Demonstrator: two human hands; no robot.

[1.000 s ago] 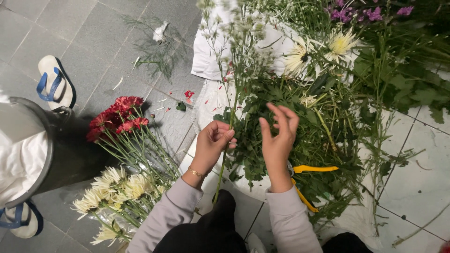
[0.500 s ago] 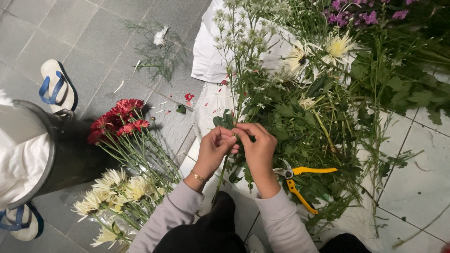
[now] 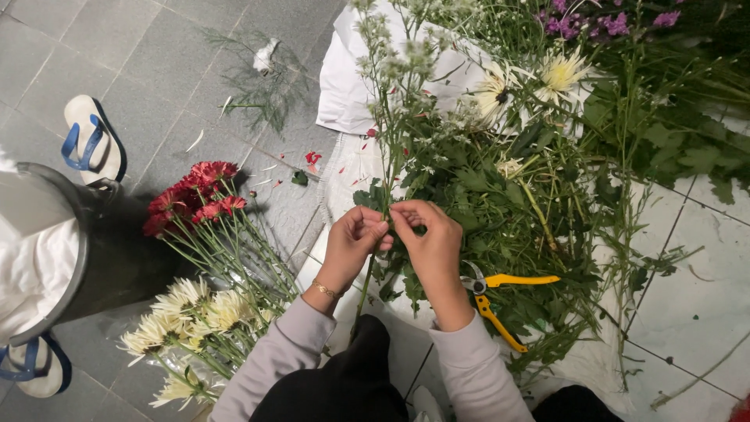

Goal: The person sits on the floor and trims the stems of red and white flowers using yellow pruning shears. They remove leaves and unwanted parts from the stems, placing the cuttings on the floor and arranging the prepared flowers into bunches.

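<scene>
My left hand (image 3: 353, 242) grips a tall green stem with small white blooms (image 3: 393, 94) and holds it upright. My right hand (image 3: 428, 242) pinches the same stem beside the left, fingertips touching at a leaf. Under both hands lies a heap of cut green foliage (image 3: 508, 211). Yellow-handled pruning shears (image 3: 500, 293) lie on the leaves just right of my right wrist. A thin bracelet sits on my left wrist.
Red flowers (image 3: 195, 195) and pale yellow-white flowers (image 3: 195, 312) lie on the grey tile floor at left. A black bucket (image 3: 101, 250) stands far left, with sandals (image 3: 92, 141) near it. White cloth (image 3: 351, 78), large cream blooms (image 3: 558, 74) and purple flowers (image 3: 601, 23) lie beyond.
My right hand, open and raised a second ago, has come down and closed on the stem beside my left hand. The shears, hidden behind it before, now show.
</scene>
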